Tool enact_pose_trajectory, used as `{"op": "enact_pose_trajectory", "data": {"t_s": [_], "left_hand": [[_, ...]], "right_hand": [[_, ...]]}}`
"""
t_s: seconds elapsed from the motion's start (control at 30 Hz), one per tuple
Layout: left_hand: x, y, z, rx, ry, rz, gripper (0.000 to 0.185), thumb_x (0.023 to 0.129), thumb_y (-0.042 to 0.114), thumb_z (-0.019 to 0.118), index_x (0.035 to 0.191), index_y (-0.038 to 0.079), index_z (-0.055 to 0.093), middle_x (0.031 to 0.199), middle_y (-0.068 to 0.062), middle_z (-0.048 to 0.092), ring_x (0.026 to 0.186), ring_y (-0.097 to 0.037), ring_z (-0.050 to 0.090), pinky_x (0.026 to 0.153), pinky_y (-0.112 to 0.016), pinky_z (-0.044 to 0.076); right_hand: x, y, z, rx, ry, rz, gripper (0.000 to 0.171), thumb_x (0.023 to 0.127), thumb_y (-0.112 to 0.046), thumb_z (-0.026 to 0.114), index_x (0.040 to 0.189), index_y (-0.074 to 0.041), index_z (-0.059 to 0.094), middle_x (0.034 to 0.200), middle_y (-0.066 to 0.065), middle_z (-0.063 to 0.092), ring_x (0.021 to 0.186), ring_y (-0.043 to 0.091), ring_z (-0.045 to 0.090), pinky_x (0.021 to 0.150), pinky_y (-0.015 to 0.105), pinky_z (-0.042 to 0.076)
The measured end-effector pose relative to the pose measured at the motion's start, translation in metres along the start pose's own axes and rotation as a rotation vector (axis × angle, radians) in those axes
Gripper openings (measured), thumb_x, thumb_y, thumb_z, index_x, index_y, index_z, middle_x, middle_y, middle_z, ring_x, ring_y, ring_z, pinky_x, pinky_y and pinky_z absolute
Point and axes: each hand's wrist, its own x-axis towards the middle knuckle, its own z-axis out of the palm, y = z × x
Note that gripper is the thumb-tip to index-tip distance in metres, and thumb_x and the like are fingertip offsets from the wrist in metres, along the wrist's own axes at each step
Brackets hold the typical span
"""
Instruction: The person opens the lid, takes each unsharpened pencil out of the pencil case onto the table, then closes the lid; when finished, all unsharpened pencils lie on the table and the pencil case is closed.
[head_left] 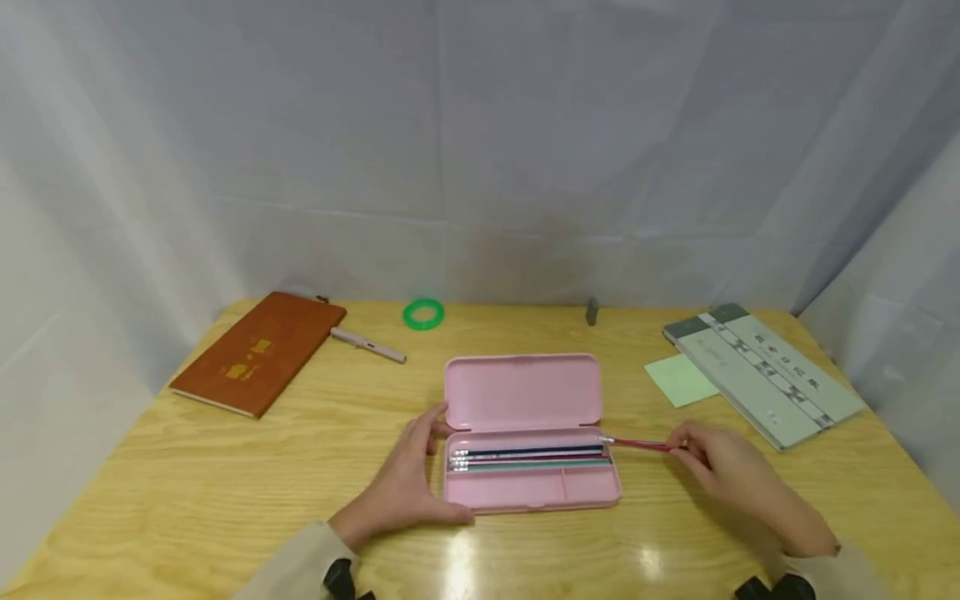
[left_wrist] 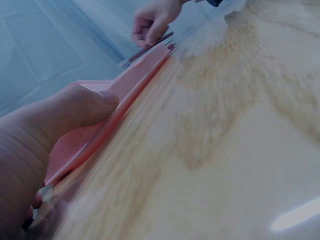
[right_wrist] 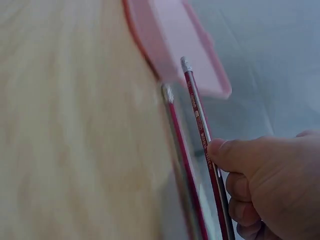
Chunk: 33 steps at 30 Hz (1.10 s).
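Observation:
An open pink pencil case [head_left: 522,392] lies with its lid tipped back, several pencils [head_left: 528,458] side by side in its long compartment. My left hand [head_left: 412,479] grips its left end, the thumb at the front edge and the fingers at the back. In the left wrist view the thumb [left_wrist: 90,105] rests on the rim. My right hand [head_left: 723,471] pinches red pencils [head_left: 641,444] right of the case, their silver ends over its right rim. The right wrist view has a dark red pencil [right_wrist: 202,130] under the thumb and a brighter red one [right_wrist: 181,135] alongside.
A brown notebook [head_left: 262,354] and a pale pen [head_left: 367,344] lie at the back left. Behind the case are a green ring [head_left: 423,314] and a small grey object [head_left: 592,312]. To the right, a grey-green book [head_left: 765,375] overlaps green paper [head_left: 681,380]. Curtains border the table [head_left: 315,442].

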Motion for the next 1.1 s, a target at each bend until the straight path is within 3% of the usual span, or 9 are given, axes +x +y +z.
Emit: {"op": "enact_pose_trajectory", "data": {"t_s": [0.2,0.5,0.7,0.97,1.1], "left_hand": [[-0.001,-0.001,-0.003,0.008,0.008,0.006,0.134,0.042,0.046,0.094,0.151,0.009,0.023,0.122,0.004,0.052,0.096,-0.013,0.043,0.083,-0.027,0.042],[-0.001,-0.003,-0.002,-0.013,-0.001,-0.003,0.135,0.042,0.047,0.094,0.151,0.011,0.022,0.123,0.004,0.052,0.096,-0.013,0.042,0.084,-0.027,0.042],[0.001,-0.002,-0.003,0.004,-0.013,-0.015,0.133,0.045,0.047,0.093,0.151,0.012,0.021,0.125,0.004,0.05,0.097,-0.013,0.042,0.084,-0.028,0.043],[-0.001,0.0,-0.003,0.012,-0.014,-0.008,0.134,0.044,0.048,0.093,0.151,0.011,0.022,0.125,0.002,0.051,0.097,-0.013,0.043,0.084,-0.028,0.043],[-0.001,-0.001,-0.001,0.011,-0.01,0.015,0.133,0.045,0.049,0.093,0.151,0.01,0.022,0.125,0.0,0.052,0.097,-0.013,0.043,0.085,-0.029,0.043]], "right_hand": [[-0.017,0.023,0.003,0.036,-0.002,-0.015,0.016,0.082,-0.003,0.072,0.084,-0.016,0.063,0.058,-0.019,0.037,0.051,-0.007,0.028,0.046,0.018,0.03],[-0.004,0.022,0.013,0.078,0.036,-0.021,0.024,0.079,-0.003,0.074,0.098,-0.013,0.064,0.06,-0.02,0.04,0.052,-0.007,0.033,0.047,0.018,0.032],[0.014,0.01,0.016,0.082,0.006,-0.033,0.035,0.078,-0.003,0.075,0.109,-0.009,0.063,0.061,-0.018,0.039,0.053,-0.006,0.033,0.052,0.019,0.035],[0.048,-0.022,0.043,0.2,0.114,-0.239,0.016,0.079,-0.005,0.076,0.092,-0.012,0.07,0.056,-0.018,0.037,0.05,-0.008,0.03,0.047,0.013,0.031],[0.06,-0.044,0.052,0.179,0.018,-0.274,0.009,0.084,-0.012,0.073,0.092,-0.015,0.074,0.054,-0.016,0.043,0.051,-0.007,0.03,0.047,0.014,0.029]]}}
